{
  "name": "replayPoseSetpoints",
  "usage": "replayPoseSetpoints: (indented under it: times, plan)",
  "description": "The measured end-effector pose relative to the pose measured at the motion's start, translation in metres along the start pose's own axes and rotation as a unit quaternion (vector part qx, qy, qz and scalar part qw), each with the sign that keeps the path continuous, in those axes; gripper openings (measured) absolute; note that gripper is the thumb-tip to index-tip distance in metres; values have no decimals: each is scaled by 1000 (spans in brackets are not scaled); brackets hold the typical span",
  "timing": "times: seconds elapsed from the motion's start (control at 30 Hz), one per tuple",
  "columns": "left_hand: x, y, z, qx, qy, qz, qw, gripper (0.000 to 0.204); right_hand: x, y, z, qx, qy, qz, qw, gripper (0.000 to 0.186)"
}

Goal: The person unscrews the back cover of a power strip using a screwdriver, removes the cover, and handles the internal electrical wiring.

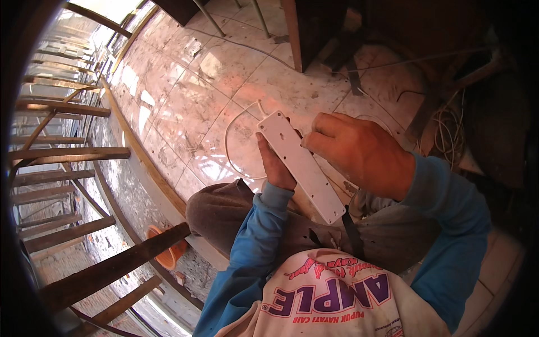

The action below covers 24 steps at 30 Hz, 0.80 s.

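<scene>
A long white power strip (303,167) lies across my lap at a slant, its underside turned up with small dark screw holes and a keyhole slot. From its far end a white cord (228,135) loops onto the floor. My left hand (275,164) grips the strip from its left side, the thumb along the edge and the other fingers hidden beneath. Over the strip's right edge, near the far end, my right hand (359,149) is closed with its fingers pinched. Whatever those fingers hold, if anything, is hidden.
Dirty pale floor tiles (208,78) spread ahead, crossed by a thin cable (264,51). Dark wooden furniture (306,33) stands beyond. Coiled wire (449,132) lies at the right. On the left are wooden slats (73,154) and an orange pot (167,247).
</scene>
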<state>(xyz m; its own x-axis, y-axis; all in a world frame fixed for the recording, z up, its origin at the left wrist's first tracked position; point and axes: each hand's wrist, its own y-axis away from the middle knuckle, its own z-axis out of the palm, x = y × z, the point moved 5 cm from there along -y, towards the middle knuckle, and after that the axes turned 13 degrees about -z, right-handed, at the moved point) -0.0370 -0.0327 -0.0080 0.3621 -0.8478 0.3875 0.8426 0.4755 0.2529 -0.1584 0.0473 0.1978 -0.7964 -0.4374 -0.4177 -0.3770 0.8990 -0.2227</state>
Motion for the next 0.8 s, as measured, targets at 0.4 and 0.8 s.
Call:
replayPoseSetpoints:
  times: [0.4,0.8]
  plan:
    - [3,2,2,48,-11,6,999,67,-1,-1,0,29,10,-4,1000,21]
    - [2,1,-2,8,3,17,1000,72,-7,1,-1,82,-61,-34,994,12]
